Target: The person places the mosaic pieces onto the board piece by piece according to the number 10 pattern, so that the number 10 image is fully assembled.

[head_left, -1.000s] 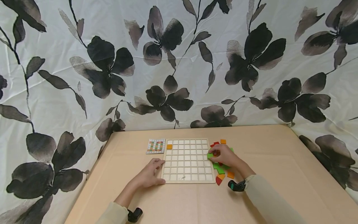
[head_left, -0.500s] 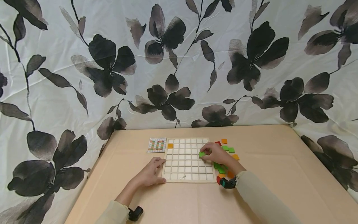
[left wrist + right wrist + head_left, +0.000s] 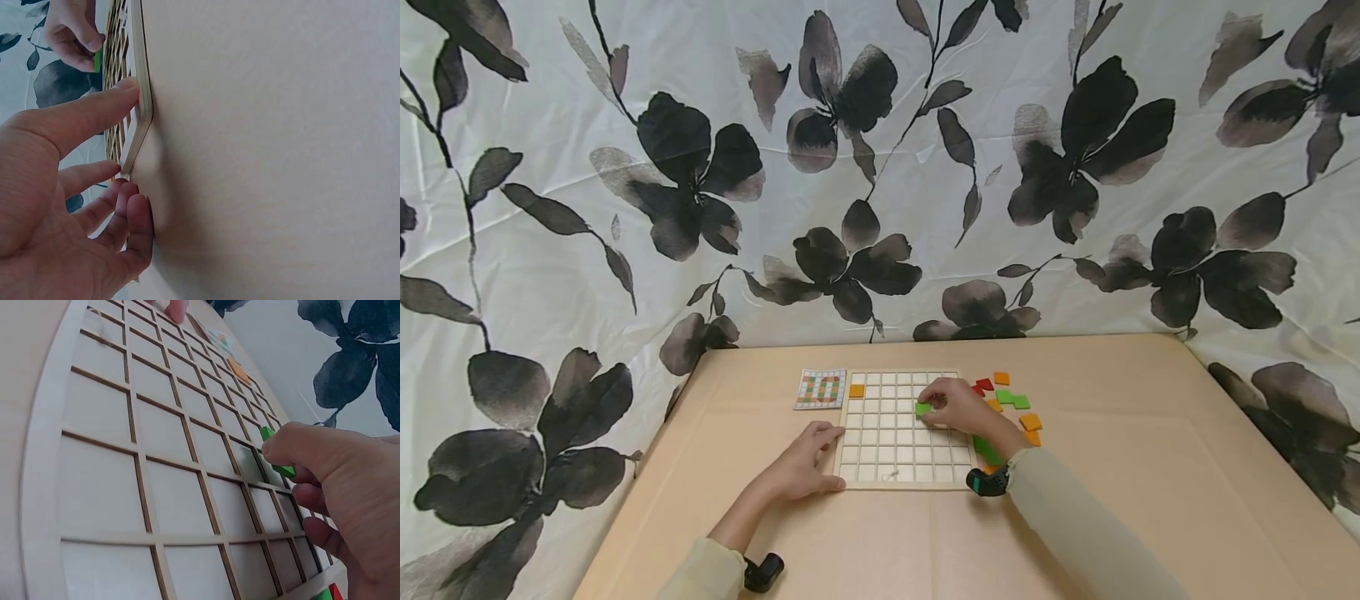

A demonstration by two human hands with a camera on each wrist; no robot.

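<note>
Head view, leftmost: the left hand [image 3: 805, 462], fingers spread, touches the left side of the grid board [image 3: 887, 447], which looks light and stiff, likely to slide, best steadied by its rim. Farther off lies a pattern card [image 3: 820, 389]. Rightward, over the board's far part, the right hand [image 3: 953, 405] pinches a green tile [image 3: 922, 409]: probably light, rigid, easiest gripped by opposite edges. Loose tiles [image 3: 1021, 402] lie right.

Beyond the left hand [image 3: 805, 463], the card [image 3: 820, 389] is too small to read. The right hand [image 3: 957, 406] partly covers its green tile [image 3: 922, 409]; loose tiles [image 3: 987, 451] beside it are partly hidden.
</note>
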